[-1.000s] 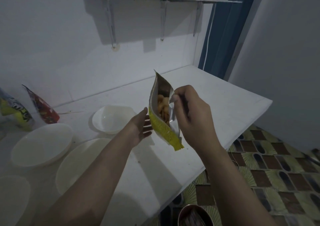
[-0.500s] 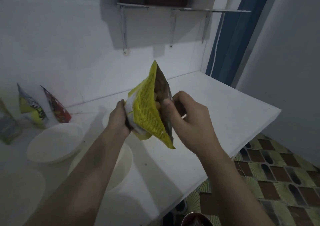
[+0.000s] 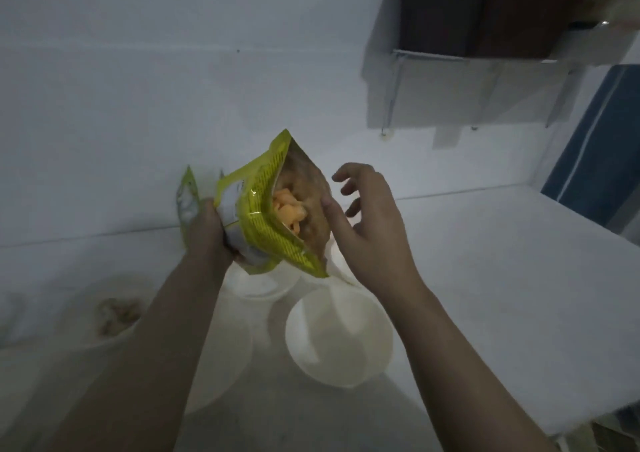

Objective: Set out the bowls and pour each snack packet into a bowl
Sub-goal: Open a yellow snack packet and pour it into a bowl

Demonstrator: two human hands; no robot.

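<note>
Head view: the left hand (image 3: 207, 229) holds a yellow snack packet (image 3: 266, 216) above the white bench (image 3: 502, 278), its grip wrapped shut around the packet's lower, closed end. The packet is tilted, with its torn-open mouth turned up and to the right, towards the camera. Orange snack pieces (image 3: 289, 210) show inside against the silvery lining.

The right hand (image 3: 367, 223) is just beside the packet's open edge. Its thumb touches the right lip of the mouth, while the fingers (image 3: 346, 174) are spread and curled in the air, apart from the foil; that grip is loose and pinches nothing.

Below the packet, on the bench, stands an empty white bowl (image 3: 339, 337), directly under the right wrist and slightly right of the packet's lowest corner. A second white bowl (image 3: 263, 285) sits behind it, partly hidden by the packet and the left hand. Farther left, a blurred bowl with snacks in it (image 3: 116, 313) rests on the bench, beside the left forearm. Another yellow packet (image 3: 187, 195) stands upright against the white wall, just behind the left hand. A wall shelf (image 3: 485, 60) on metal brackets hangs at the upper right, carrying a dark box.
</note>
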